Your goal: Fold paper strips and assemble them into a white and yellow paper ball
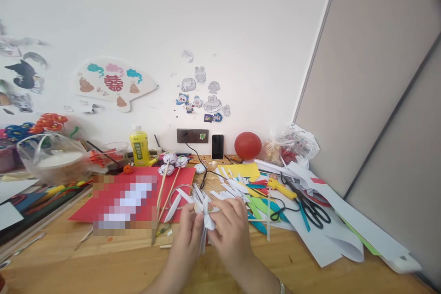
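Between my two hands, just above the front of the table, is a white folded paper piece (208,221) with pointed flaps. My left hand (186,234) pinches its left side, thumb and fingers closed. On the other side my right hand (231,227) grips the paper with its fingertips. Part of the fold is hidden behind the fingers. Loose white paper strips (236,188) lie scattered behind my hands. White paper flowers (168,163) on thin wooden sticks (165,183) rest on a red sheet (129,193) to the left.
At right lie a yellow glue gun (283,189) with a black cord, black scissors (314,211) and white paper sheets (322,243). Along the wall stand a yellow bottle (138,147), a phone (217,147) and a red balloon (248,145). A plastic-wrapped tub (55,161) sits far left.
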Action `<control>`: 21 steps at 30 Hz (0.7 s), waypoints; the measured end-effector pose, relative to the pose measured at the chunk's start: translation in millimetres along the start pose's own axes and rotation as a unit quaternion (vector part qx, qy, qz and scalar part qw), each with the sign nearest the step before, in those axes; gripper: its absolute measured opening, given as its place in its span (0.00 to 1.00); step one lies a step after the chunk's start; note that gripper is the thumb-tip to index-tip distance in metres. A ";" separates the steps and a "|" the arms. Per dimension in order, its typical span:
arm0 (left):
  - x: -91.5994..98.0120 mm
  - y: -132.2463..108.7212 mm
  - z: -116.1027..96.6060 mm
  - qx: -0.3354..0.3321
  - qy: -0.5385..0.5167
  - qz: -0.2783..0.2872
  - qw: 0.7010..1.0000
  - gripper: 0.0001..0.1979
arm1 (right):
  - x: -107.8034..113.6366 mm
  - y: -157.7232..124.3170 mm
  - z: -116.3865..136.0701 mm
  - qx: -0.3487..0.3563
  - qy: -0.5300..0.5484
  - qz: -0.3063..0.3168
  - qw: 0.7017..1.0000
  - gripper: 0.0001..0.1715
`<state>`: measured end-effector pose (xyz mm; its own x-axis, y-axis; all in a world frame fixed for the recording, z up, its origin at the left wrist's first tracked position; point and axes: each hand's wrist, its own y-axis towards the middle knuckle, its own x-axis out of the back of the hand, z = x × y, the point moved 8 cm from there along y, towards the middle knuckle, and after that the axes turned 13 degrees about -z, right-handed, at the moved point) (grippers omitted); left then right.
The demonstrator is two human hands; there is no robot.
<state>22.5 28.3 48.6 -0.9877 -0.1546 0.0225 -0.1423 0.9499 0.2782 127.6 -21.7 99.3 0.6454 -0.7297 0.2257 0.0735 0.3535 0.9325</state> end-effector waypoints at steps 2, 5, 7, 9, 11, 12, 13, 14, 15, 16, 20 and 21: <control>-0.4 2.6 5.0 0.059 -0.053 -0.011 0.997 0.15 | -6.5 -0.7 -17.8 -0.079 0.017 0.026 0.996 0.13; -2.4 5.5 5.2 0.118 -0.156 -0.012 0.981 0.14 | -18.9 -9.3 -48.2 -0.244 0.085 0.067 0.964 0.23; -3.8 6.5 2.7 0.136 -0.208 -0.009 0.969 0.13 | -31.1 -19.3 -62.0 -0.347 0.150 0.108 0.920 0.19; -5.5 6.9 1.8 0.148 -0.237 -0.001 0.960 0.11 | -39.3 -24.9 -68.5 -0.408 0.210 0.129 0.879 0.16; -8.4 8.0 3.7 0.157 -0.251 0.019 0.955 0.09 | -40.2 -22.8 -71.6 -0.423 0.242 0.125 0.864 0.15; -9.8 9.1 5.7 0.161 -0.254 0.033 0.953 0.09 | -38.4 -19.9 -72.6 -0.419 0.245 0.121 0.866 0.14; -10.6 10.9 8.1 0.164 -0.254 0.046 0.952 0.09 | -35.5 -16.4 -73.4 -0.411 0.240 0.116 0.872 0.12; -10.8 12.8 11.9 0.174 -0.247 0.057 0.952 0.10 | -31.7 -12.4 -73.6 -0.398 0.229 0.112 0.881 0.11; -10.6 15.3 14.3 0.178 -0.242 0.067 0.951 0.11 | -28.1 -8.3 -72.4 -0.381 0.220 0.113 0.891 0.10; -9.1 17.9 17.5 0.186 -0.225 0.070 0.954 0.13 | -25.3 -4.4 -69.8 -0.360 0.213 0.119 0.900 0.08; -0.6 27.9 12.5 0.150 -0.136 0.073 0.977 0.17 | -23.2 1.8 -56.4 -0.296 0.203 0.168 0.918 0.02; -2.3 27.9 8.2 0.129 -0.105 0.096 0.981 0.17 | -23.5 1.6 -55.7 -0.294 0.201 0.167 0.919 0.02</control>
<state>20.2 57.5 48.4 -0.9857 0.0666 -0.1550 0.0619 0.9975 0.0350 154.9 28.6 79.7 0.9271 -0.2891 0.2387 0.1419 0.8600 0.4902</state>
